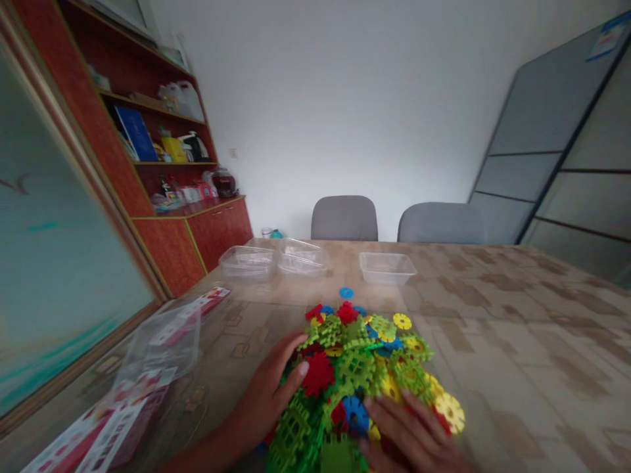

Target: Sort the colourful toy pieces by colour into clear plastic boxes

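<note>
A heap of plastic building pieces (pixel 357 368) in green, red, blue and yellow lies on the table in front of me. At its left edge my left hand (pixel 276 381) rests with thumb and fingers apart, touching the pieces beside a red toothed piece (pixel 318 374). My right hand (pixel 411 430) lies over the near right part of the heap, fingers stretched out. Close to those fingers are a blue toothed piece (pixel 355 415) and a yellow notched disc (pixel 449 412). Pieces beneath the right palm are hidden.
Clear plastic tubs (pixel 249 263) stand at the back left, and another clear tub (pixel 387 268) is farther right. Clear and printed packaging (pixel 162 328) lies along the left edge of the patterned table (pixel 493 341). Two grey chairs (pixel 344 218) stand behind it.
</note>
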Action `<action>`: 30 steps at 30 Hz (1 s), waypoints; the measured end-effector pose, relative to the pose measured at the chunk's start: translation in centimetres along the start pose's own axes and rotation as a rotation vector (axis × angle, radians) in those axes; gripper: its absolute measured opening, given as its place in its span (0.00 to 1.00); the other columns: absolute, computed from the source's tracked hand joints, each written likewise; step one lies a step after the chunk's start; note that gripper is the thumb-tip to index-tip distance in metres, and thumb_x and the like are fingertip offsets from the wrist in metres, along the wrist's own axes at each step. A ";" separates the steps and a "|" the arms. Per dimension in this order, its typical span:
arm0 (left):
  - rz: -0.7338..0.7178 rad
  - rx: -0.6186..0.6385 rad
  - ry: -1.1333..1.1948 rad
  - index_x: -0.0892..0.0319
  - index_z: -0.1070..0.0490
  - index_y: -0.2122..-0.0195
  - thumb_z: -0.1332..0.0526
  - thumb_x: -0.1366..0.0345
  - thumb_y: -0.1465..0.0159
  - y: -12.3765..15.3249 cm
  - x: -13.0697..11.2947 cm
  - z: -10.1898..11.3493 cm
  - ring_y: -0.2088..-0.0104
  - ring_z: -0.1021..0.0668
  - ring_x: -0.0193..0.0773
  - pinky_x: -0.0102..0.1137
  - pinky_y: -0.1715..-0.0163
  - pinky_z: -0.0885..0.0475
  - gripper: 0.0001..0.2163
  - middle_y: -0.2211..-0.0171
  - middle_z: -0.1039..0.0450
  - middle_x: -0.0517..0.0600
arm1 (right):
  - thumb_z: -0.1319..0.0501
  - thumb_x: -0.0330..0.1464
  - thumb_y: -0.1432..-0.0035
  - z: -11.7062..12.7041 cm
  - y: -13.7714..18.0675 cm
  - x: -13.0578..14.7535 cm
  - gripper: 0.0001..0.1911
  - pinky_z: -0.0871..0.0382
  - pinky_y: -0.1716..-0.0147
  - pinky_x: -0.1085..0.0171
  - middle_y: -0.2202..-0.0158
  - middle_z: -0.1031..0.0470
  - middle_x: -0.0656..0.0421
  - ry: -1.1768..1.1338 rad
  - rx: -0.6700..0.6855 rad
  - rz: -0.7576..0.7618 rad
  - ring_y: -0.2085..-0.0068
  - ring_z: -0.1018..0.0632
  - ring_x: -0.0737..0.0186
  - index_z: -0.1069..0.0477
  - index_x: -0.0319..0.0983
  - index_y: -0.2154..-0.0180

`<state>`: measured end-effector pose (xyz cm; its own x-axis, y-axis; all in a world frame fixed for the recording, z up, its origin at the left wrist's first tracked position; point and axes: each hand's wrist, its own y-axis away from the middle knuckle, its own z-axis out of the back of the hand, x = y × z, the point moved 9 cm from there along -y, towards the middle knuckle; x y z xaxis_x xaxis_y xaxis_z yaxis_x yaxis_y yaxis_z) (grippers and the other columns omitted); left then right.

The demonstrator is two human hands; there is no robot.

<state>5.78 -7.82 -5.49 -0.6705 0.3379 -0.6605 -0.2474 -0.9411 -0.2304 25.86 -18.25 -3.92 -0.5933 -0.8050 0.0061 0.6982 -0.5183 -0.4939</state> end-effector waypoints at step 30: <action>-0.257 -0.185 -0.830 0.60 0.28 0.53 0.47 0.80 0.38 -18.4 -0.4 7.1 0.45 0.31 0.50 0.58 0.42 0.52 0.16 0.55 0.26 0.56 | 0.55 0.52 0.36 -2.4 -11.6 -16.6 0.31 0.43 0.40 0.57 0.42 0.32 0.55 -0.580 0.203 -0.425 0.43 0.32 0.55 0.33 0.40 0.44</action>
<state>5.63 9.43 4.07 -0.9187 0.3684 0.1422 -0.3909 -0.7975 -0.4594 26.61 1.81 -0.41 -0.5611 -0.5171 0.6463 0.5490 -0.8169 -0.1769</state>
